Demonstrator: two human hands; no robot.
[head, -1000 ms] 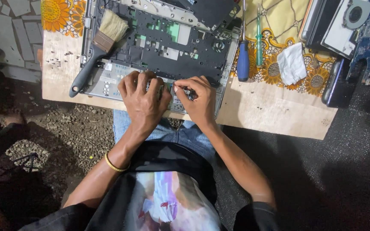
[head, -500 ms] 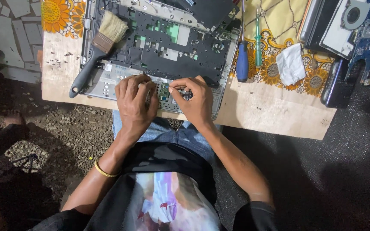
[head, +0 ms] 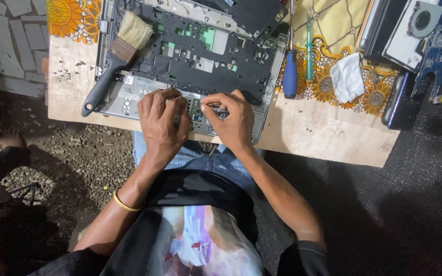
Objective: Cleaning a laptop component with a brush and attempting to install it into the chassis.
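An opened laptop base (head: 200, 61) lies on a wooden board (head: 313, 133), its black inner frame and green circuit parts exposed. My left hand (head: 162, 122) rests curled on the near silver edge of the base, fingers pressing down by a small green board (head: 196, 110). My right hand (head: 231, 120) sits just to its right, thumb and fingers pinched on a small dark part at that same spot. What the part is I cannot make out.
A black-handled paintbrush (head: 113, 61) lies across the laptop's left side. A blue-handled screwdriver (head: 290, 71) and a green one (head: 309, 51) lie on a sunflower cloth with a white tissue (head: 348, 76). Several loose screws (head: 70, 69), a fan (head: 423, 20) and a blue circuit board (head: 438, 46).
Both hands have shifted slightly toward each other over the near edge of the laptop base. The right hand's pinch has tightened on the small part.
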